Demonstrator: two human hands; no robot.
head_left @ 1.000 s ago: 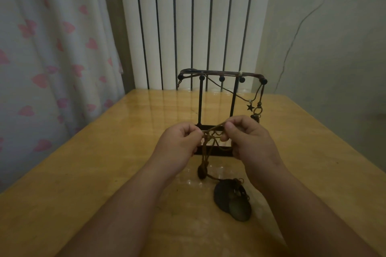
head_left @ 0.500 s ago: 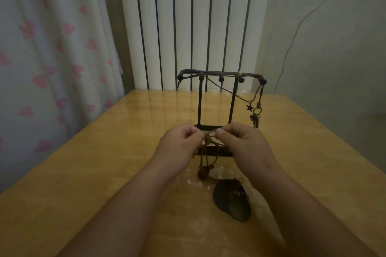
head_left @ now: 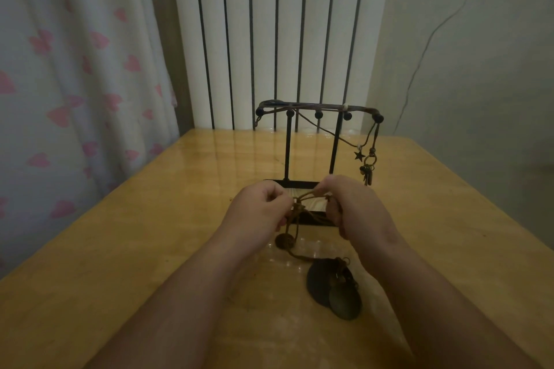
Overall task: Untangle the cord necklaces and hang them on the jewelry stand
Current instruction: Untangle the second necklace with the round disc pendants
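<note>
In the last half second the left hand (head_left: 258, 213) and the right hand (head_left: 355, 210) have drawn slightly apart. The tangled brown cord necklaces (head_left: 299, 204) now stretch in loose strands between them, held above the glossy wooden surface (head_left: 144, 249) just in front of the black metal jewelry stand (head_left: 287, 147). Both sets of fingers are clenched on cord, the left ones pinching beside the knot. The knot looks loosened, not freed (nothing new is hung).

A round brown bead (head_left: 284, 240) dangles below, and the dark oval pendants (head_left: 332, 287) lie on the surface. A dark star charm (head_left: 358, 155) already hangs at the stand's right end and may crowd that hook.
</note>
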